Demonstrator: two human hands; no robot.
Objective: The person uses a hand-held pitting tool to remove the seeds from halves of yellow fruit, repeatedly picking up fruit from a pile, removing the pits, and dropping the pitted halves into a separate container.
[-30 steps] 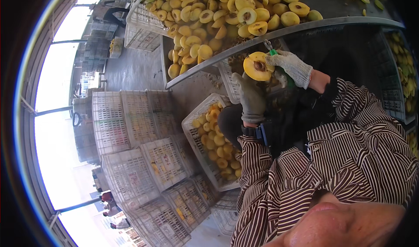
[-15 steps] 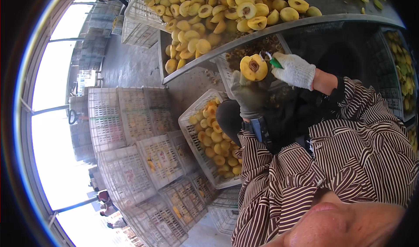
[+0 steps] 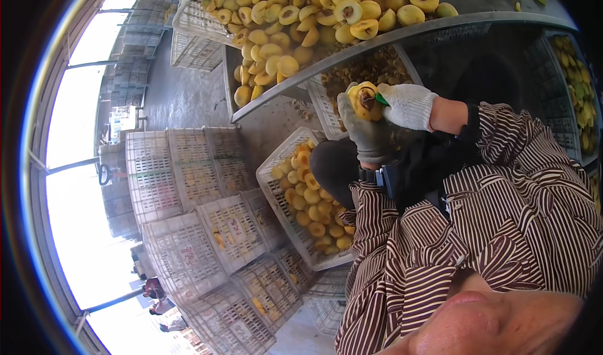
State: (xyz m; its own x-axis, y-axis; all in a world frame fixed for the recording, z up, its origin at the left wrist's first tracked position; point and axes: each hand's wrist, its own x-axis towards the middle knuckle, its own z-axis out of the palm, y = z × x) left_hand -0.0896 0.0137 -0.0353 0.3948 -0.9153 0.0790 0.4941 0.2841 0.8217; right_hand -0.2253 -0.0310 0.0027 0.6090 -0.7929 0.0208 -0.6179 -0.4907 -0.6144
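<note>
My left hand, in a grey glove, is closed around a yellow peach half. Its cut face is turned up and shows a brown pit hollow. My right hand, in a white knitted glove, grips a small pitting tool with a green handle. The tool's tip is at the brown centre of the fruit, and the glove hides most of the handle. Both hands are close together over my lap, just under the edge of a metal table.
Many peach halves are heaped on the table. Below it stands a crate with brown scraps. A white crate of peach halves stands by my knee, another crate of fruit at far right. Stacked crates fill the left.
My right hand has moved left, bringing the tool from beside the peach half into its centre. The peach half has tilted slightly in my left hand.
</note>
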